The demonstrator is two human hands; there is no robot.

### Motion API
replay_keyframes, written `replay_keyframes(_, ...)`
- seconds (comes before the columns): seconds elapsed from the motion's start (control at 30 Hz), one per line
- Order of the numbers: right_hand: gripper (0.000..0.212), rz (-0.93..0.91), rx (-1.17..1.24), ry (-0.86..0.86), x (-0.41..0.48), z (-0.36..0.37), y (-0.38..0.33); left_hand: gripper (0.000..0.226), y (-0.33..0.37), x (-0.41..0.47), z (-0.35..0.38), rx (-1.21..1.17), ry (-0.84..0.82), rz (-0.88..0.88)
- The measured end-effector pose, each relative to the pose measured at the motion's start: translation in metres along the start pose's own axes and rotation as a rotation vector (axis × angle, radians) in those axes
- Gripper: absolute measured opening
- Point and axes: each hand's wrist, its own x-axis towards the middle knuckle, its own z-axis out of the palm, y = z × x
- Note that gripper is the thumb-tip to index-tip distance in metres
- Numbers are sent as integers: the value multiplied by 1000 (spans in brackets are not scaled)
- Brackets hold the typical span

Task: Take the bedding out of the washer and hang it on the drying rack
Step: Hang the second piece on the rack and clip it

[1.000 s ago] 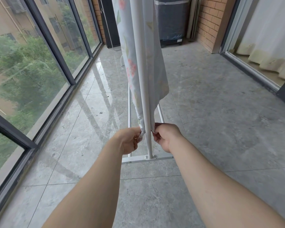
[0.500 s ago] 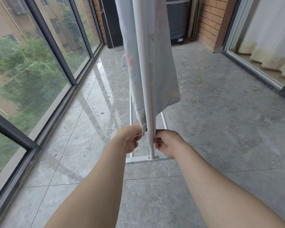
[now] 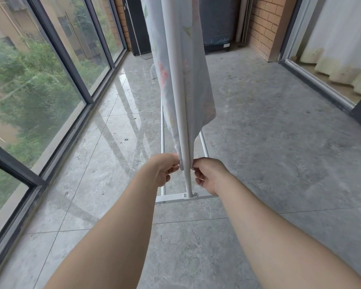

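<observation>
The flowered bedding [image 3: 198, 90] hangs over the white drying rack [image 3: 178, 101], draped down both sides of its upright pole, in the middle of the grey tiled floor [image 3: 269, 142]. The left grip [image 3: 165, 167] pinches the sheet's bottom corner just left of the pole. The right grip [image 3: 208, 176] is curled with its fingertips closed on the lower edge just right of the pole. The dark washer [image 3: 215, 28] stands at the far end, beside a brick wall [image 3: 261, 24]. Tall windows [image 3: 40, 80] run along the left.
</observation>
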Motion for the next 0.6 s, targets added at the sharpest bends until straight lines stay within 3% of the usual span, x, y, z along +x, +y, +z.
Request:
replay_keyframes(0.1,16,-2,-89,7,-2,-5,-2,21,1,0,-4,-59,21,-9)
replay_keyframes(0.2,20,-55,-106,31,-5,-11,-8,11,-4,-1,-8,-269,68,-40)
replay_keyframes(0.3,21,-124,-49,52,-7,-24,-21,21,-26,-1,2,-507,281,-125)
replay_keyframes(0.4,16,-199,60,61,-7,-42,-36,27,-69,-7,38,-513,507,-331)
replay_keyframes(0.5,17,-282,157,88,-4,-65,-50,16,-94,-17,98,-326,385,-537)
replay_keyframes(0.6,21,-343,204,52,-4,-96,-62,25,-76,-14,152,-247,223,-559)
